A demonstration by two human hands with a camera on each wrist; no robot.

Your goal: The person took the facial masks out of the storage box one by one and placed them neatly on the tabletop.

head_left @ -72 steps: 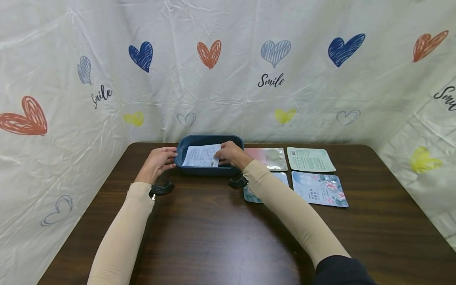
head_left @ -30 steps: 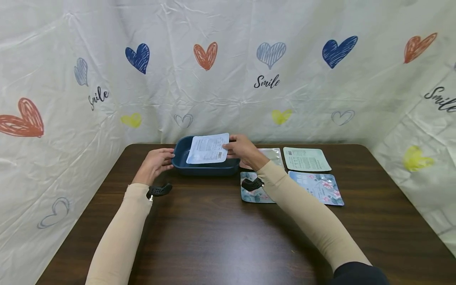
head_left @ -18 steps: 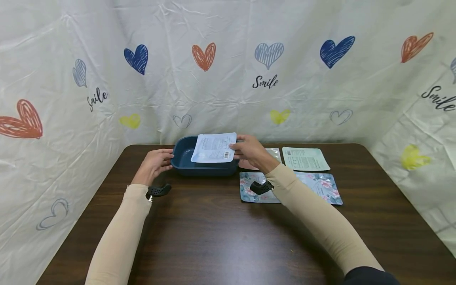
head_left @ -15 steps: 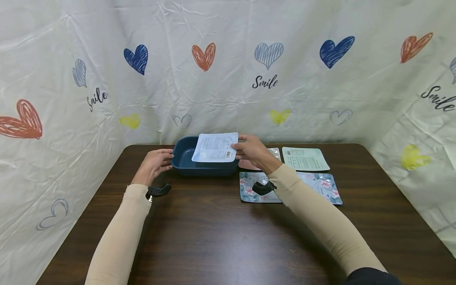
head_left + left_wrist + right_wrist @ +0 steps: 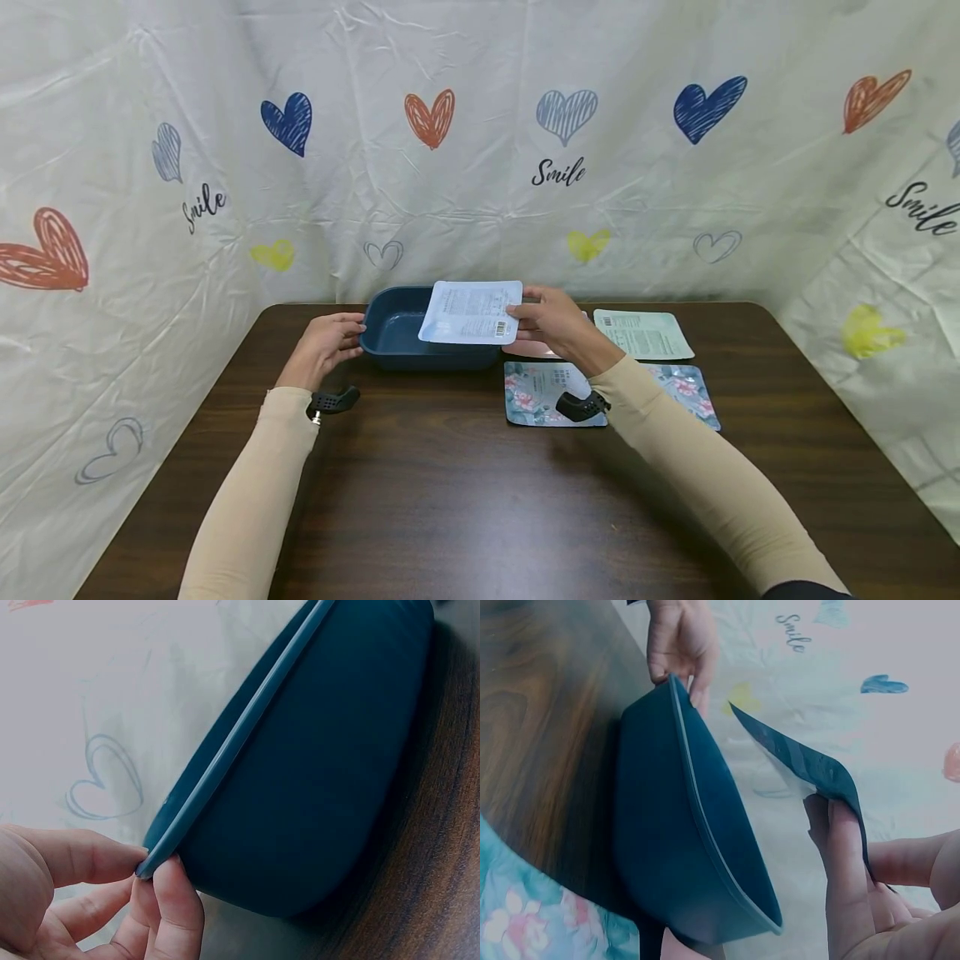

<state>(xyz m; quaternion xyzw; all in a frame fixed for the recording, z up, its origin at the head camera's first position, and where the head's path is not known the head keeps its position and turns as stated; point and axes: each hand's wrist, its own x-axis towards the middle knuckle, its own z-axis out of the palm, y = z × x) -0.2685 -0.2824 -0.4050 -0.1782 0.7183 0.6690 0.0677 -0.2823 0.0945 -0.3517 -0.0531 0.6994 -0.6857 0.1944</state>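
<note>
My left hand point(image 5: 327, 343) pinches the left end of the rim of a dark blue plastic basin point(image 5: 427, 362) at the back of the table; thumb and a finger are on the rim in the left wrist view, beside the basin's wall point(image 5: 292, 787). My right hand point(image 5: 557, 322) holds a light blue sheet mask packet point(image 5: 468, 313) by its right edge, between thumb and fingers. The packet hangs above the basin's right part, printed side up, with a barcode near its lower right corner. From the right wrist view, the packet point(image 5: 802, 761) is clear of the basin's rim.
Several more packets lie right of the basin: a mint green one point(image 5: 647, 335), a pink one point(image 5: 531, 348) partly under the right hand, and two flowered blue ones point(image 5: 536, 398) partly behind the right arm. Dark wooden table point(image 5: 435, 483); a white printed cloth point(image 5: 480, 192) hangs behind it.
My right hand has lifted the light blue packet out of the basin and carried it rightward. The left hand stays at the basin's rim.
</note>
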